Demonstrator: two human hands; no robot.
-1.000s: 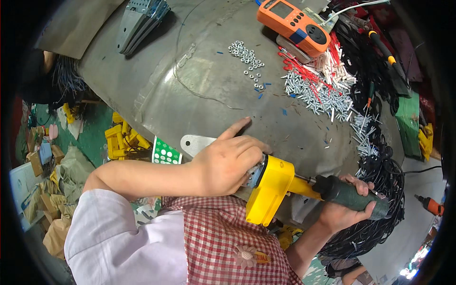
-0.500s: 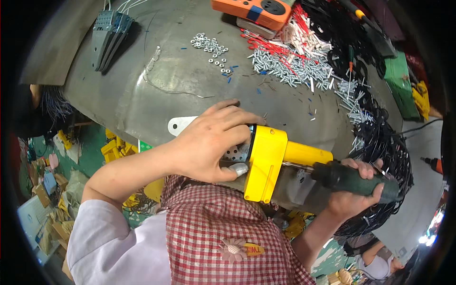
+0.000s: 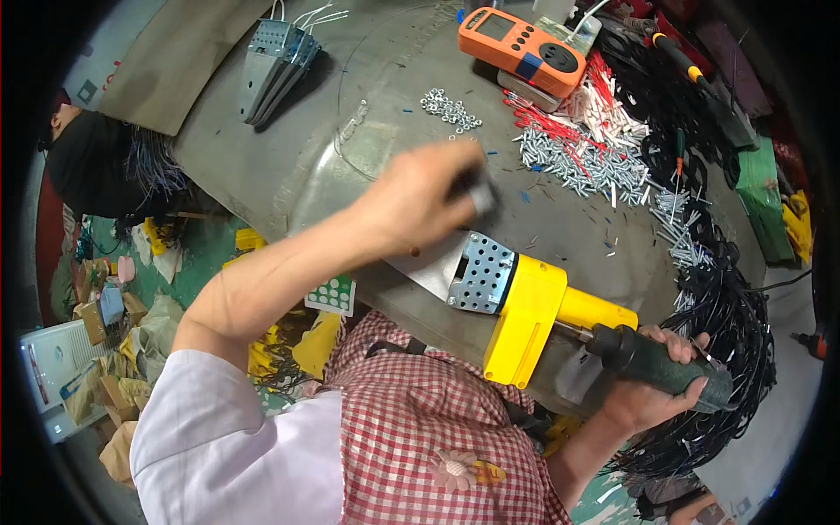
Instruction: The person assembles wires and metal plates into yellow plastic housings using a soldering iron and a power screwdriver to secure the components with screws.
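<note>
My right hand (image 3: 652, 385) grips the dark green handle (image 3: 674, 367) of a yellow hand tool (image 3: 525, 319) at the table's near edge. The tool ends in a perforated metal housing (image 3: 481, 271) with a flat metal blade (image 3: 429, 267) sticking out to the left. My left hand (image 3: 411, 206) is raised above that blade, blurred by motion, fingers curled around a small dark-and-grey piece (image 3: 477, 194) at its tips. A small heap of metal nuts (image 3: 448, 109) lies just beyond the left hand.
On the grey table (image 3: 262, 166) lie a pile of silver and red-tipped pins (image 3: 577, 162), an orange meter (image 3: 521, 48), a stack of metal brackets (image 3: 276, 61), and black cable bundles (image 3: 726, 324) along the right. Another person (image 3: 74, 162) works at the far left.
My left hand has lifted off the tool's metal housing and moved up toward the nuts, now with a small piece at its fingertips. The right hand still holds the handle.
</note>
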